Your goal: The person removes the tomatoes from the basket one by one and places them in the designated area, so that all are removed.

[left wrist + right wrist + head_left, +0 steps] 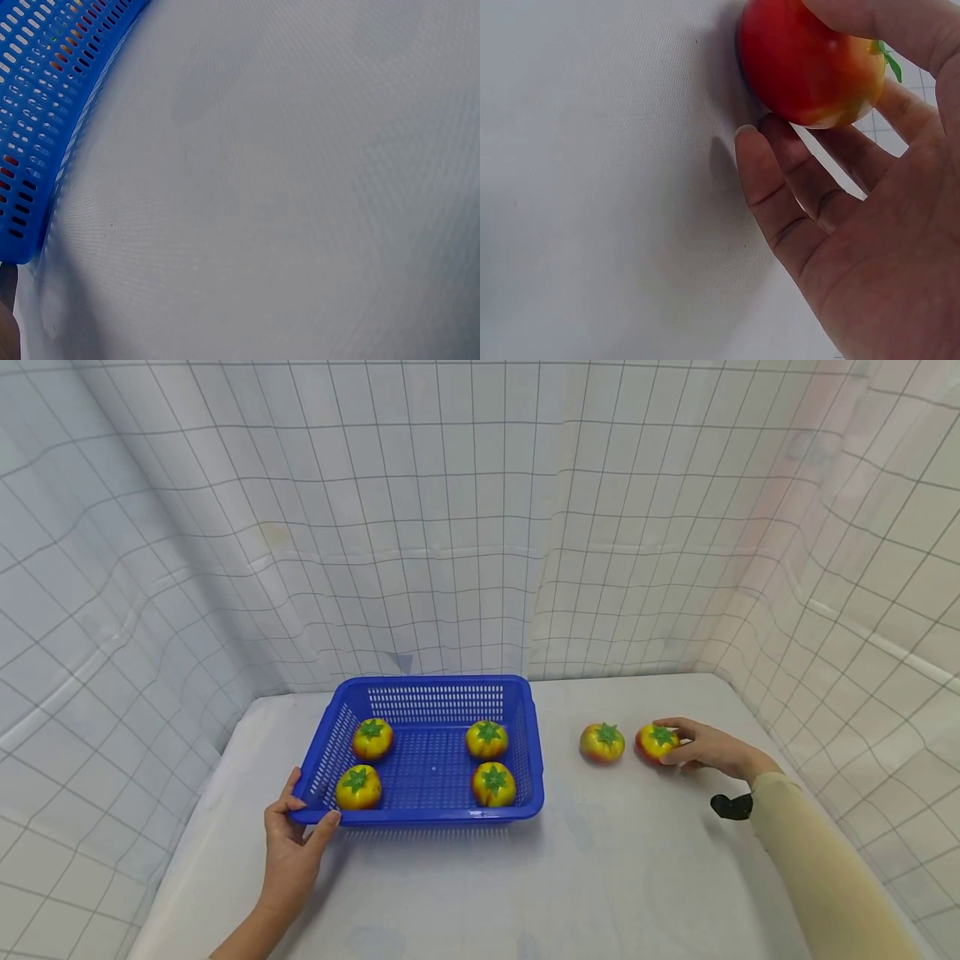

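Observation:
A blue plastic basket [420, 816] holds several red-and-yellow toy tomatoes with green leaf tops, such as one tomato [358, 787] at its near left. My left hand [288, 864] grips the basket's near left corner, thumb over the front rim; the left wrist view catches the slotted basket wall [45, 112]. Over on the right, my right hand [712, 750] holds another toy tomato [655, 744] at table level. Close up, that tomato [802, 67] sits between the thumb and the fingers [769, 184]. Left of it lies one more toy tomato [602, 744], untouched.
A white cloth covers the table [600, 877]. Grid-patterned white curtains [480, 527] hang behind it and along both sides. A black object [731, 807] shows beneath the right wrist, by the sleeve [825, 868].

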### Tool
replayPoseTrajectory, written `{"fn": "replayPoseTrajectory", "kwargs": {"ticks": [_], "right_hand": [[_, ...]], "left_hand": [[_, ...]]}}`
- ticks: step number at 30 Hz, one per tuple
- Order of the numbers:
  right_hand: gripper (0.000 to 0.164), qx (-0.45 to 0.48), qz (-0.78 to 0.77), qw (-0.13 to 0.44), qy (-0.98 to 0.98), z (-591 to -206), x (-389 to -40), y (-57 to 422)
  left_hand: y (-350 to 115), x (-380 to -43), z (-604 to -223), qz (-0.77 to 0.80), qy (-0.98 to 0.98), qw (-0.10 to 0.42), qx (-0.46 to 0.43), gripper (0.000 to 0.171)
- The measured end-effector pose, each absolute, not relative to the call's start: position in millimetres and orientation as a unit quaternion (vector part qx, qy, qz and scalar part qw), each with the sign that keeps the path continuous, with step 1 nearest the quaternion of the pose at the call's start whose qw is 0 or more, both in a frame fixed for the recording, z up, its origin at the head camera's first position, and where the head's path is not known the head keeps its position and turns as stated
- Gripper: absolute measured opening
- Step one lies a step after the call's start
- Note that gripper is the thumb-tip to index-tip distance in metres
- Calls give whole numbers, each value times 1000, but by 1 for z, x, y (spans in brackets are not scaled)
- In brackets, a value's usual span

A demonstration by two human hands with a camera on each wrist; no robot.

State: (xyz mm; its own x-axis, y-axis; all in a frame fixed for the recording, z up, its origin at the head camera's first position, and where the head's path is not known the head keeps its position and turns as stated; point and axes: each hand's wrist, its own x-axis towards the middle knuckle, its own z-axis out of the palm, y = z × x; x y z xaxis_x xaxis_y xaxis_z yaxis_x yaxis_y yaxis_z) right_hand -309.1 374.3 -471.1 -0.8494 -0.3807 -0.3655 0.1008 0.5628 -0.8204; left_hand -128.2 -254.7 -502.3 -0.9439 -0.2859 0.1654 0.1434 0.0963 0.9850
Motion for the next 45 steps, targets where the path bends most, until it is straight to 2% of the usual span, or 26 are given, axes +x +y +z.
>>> {"fn": "replayPoseTrajectory", "kwargs": {"ticks": [17,29,45], "right_hand": [[85,-106,-446,253,852,-456,-301,390],[81,-114,-446,199,865,-432,-302,397],[74,-136,-435,144,878,-408,-301,365]], "left_hand": [[-255,-129,-503,-672,-722,160,48,43],[-254,-129,-503,-673,-720,163,47,43],[-255,-129,-502,-660,-732,160,56,43]]}}
